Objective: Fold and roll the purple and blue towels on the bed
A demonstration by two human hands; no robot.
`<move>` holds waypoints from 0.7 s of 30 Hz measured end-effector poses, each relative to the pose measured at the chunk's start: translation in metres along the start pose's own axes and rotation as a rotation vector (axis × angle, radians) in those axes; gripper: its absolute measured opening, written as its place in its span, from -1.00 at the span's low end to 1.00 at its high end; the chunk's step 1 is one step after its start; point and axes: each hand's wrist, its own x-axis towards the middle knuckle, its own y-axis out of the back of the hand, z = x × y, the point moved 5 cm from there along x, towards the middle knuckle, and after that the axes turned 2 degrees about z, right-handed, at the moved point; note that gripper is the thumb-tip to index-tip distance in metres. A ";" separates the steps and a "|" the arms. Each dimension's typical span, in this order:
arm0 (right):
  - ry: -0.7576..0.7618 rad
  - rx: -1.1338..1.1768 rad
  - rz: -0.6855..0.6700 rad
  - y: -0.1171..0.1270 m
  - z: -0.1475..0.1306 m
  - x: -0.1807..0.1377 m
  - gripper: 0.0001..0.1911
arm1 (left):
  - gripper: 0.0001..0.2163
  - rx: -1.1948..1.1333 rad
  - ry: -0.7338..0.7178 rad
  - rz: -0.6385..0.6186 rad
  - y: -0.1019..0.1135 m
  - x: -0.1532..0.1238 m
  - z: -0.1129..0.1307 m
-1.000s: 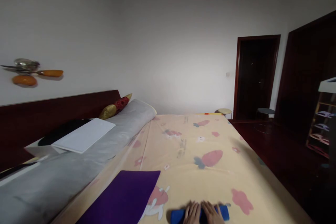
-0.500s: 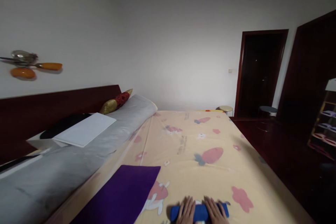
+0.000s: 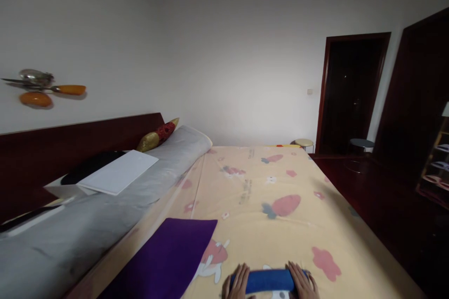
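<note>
A rolled blue cloth lies crosswise on the yellow patterned bed sheet at the bottom edge of the view. My left hand rests on the roll's left end, fingers laid over it. My right hand rests on its right end in the same way. Only the fingers and part of each hand's back show; the wrists are cut off by the frame. A flat purple cloth lies on the bed just left of my left hand.
A long grey bolster runs along the dark headboard, with a white board and a gold-red cushion on it. Two stools stand near a dark doorway. Dark floor and shelves lie to the right.
My hands have moved apart from the roll's middle to its two ends. The view has shifted slightly, so the roll sits lower and the door further right.
</note>
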 end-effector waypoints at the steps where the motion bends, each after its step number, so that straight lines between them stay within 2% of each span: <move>1: 0.008 0.018 -0.058 0.001 0.002 0.003 -0.41 | -0.34 -0.002 0.014 -0.014 0.003 0.000 0.001; 5: 0.051 0.090 -0.276 0.019 -0.003 0.019 -0.44 | -0.34 0.010 0.030 -0.050 0.016 0.004 0.006; 10: 0.041 0.092 -0.323 0.049 -0.018 0.025 -0.46 | -0.39 0.047 0.049 -0.033 0.032 0.002 -0.002; 13: 0.043 0.074 -0.367 0.057 -0.024 0.021 -0.46 | -0.38 0.057 0.070 -0.041 0.032 -0.004 -0.013; 16: 0.051 0.049 -0.391 0.073 -0.025 0.025 -0.48 | -0.41 0.023 -0.004 -0.037 0.028 -0.009 -0.017; 19: 0.108 0.076 -0.413 0.107 -0.026 0.039 -0.59 | -0.43 -0.007 -0.080 -0.046 0.026 -0.014 -0.012; 21: 0.172 0.114 -0.402 0.143 -0.031 0.052 -0.61 | -0.42 -0.026 -0.111 -0.075 0.025 -0.019 -0.001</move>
